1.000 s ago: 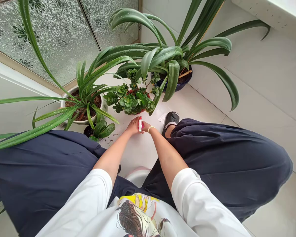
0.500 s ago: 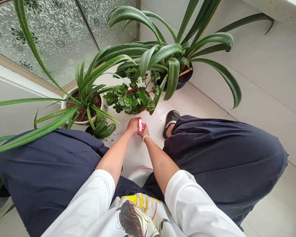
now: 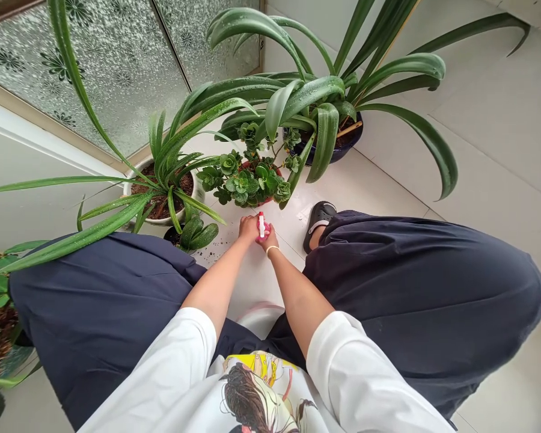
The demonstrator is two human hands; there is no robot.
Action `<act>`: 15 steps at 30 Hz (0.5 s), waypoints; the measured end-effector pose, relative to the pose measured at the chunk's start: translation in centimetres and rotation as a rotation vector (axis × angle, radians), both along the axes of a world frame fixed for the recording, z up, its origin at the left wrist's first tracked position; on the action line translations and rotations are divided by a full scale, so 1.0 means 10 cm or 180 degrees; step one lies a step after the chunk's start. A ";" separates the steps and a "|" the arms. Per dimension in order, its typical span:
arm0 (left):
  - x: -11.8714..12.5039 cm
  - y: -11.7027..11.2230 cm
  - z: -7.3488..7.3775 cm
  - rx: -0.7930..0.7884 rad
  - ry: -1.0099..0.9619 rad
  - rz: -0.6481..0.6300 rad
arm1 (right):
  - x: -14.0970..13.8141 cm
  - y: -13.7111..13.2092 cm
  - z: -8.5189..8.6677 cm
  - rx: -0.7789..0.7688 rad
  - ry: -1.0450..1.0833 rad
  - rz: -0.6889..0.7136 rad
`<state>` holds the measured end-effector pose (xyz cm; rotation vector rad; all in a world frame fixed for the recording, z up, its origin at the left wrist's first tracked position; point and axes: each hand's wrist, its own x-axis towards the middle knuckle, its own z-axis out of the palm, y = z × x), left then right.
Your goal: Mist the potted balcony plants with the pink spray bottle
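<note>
A small pink spray bottle with a white and red spray head is held low between my two hands, in front of the small potted plant. My left hand is closed around its left side. From the right, my right hand, with a pale band at the wrist, wraps the bottle too. Most of the bottle's body is hidden by my fingers. Just beyond the spray head grows a bushy plant with round green leaves in a reddish pot, its rim partly covered by foliage.
Left of it stands a long-leaved plant in a white pot, with a low broad-leaved plant beside my knee. A large strap-leaved plant fills a dark blue pot behind. Soil crumbs lie on the tiles. Patterned glass closes the back left.
The whole view has shifted slightly, so the plants sit farther right. Both hands keep hold of the spray bottle, whose head looks turned a little.
</note>
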<state>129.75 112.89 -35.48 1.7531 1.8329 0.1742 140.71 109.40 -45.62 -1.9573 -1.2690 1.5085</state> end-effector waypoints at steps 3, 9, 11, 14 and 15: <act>-0.02 0.01 -0.05 0.0052 -0.0061 -0.0017 | -0.01 0.00 0.01 -0.0029 -0.0017 -0.0017; -0.05 0.03 -0.09 0.0162 -0.0178 -0.0091 | -0.01 -0.01 0.01 -0.0080 -0.0063 0.0000; -0.04 0.03 -0.08 0.0120 -0.0098 -0.0109 | -0.01 -0.01 0.02 -0.0119 -0.0085 0.0017; -0.03 0.01 -0.07 0.0094 -0.0112 -0.0090 | -0.01 0.00 0.04 -0.0172 -0.0117 0.0067; -0.03 0.00 -0.07 0.0110 -0.0124 -0.0085 | -0.01 0.00 0.04 -0.0182 -0.0136 0.0084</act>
